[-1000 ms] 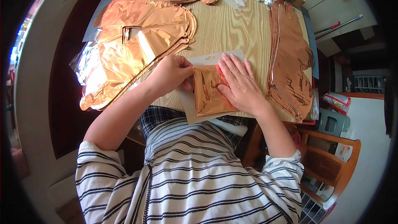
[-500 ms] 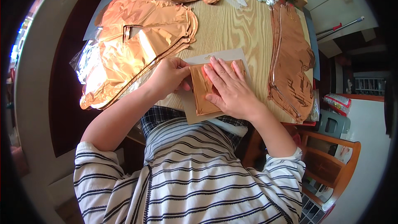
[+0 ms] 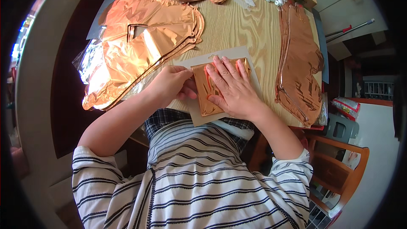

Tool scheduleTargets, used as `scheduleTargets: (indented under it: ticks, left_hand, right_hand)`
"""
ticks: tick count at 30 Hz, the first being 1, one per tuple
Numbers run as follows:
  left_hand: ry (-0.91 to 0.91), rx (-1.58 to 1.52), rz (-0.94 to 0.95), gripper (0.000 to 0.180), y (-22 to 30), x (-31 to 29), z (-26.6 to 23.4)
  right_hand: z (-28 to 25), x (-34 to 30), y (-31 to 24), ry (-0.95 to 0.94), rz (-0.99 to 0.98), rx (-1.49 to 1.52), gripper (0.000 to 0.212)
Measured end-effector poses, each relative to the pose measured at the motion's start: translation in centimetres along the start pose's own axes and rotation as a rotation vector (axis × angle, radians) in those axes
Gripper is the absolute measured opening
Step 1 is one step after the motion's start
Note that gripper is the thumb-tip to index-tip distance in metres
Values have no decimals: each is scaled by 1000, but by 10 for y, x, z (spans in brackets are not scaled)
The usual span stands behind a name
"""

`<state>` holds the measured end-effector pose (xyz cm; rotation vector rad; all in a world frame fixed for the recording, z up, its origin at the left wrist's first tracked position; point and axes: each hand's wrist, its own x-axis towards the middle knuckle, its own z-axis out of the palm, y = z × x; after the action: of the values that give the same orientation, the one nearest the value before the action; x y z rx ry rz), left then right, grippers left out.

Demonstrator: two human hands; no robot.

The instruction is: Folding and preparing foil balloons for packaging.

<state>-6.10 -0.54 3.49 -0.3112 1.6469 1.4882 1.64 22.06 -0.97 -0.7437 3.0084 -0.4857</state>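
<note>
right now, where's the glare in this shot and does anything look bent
Head view: white glare burns out the lower left of the big copper foil stack; reddish reflections streak the folded foil square beside the right hand. Head view, rim: black corners, and the pale panel at far left bows strongly.

Homelike room: wooden chair (image 3: 359,165), pale cabinet doors (image 3: 339,10).
</note>
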Motion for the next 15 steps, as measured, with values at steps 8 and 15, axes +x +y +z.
scheduleTargets:
  ticks: [8, 15]
  left_hand:
    - [-29, 212, 11, 23, -5, -1, 0]
    - [-45, 278, -31, 21, -6, -9, -7]
  right_hand:
    - [1, 0, 1, 13, -11, 22, 82]
    - [1, 3, -2, 9, -26, 33, 82]
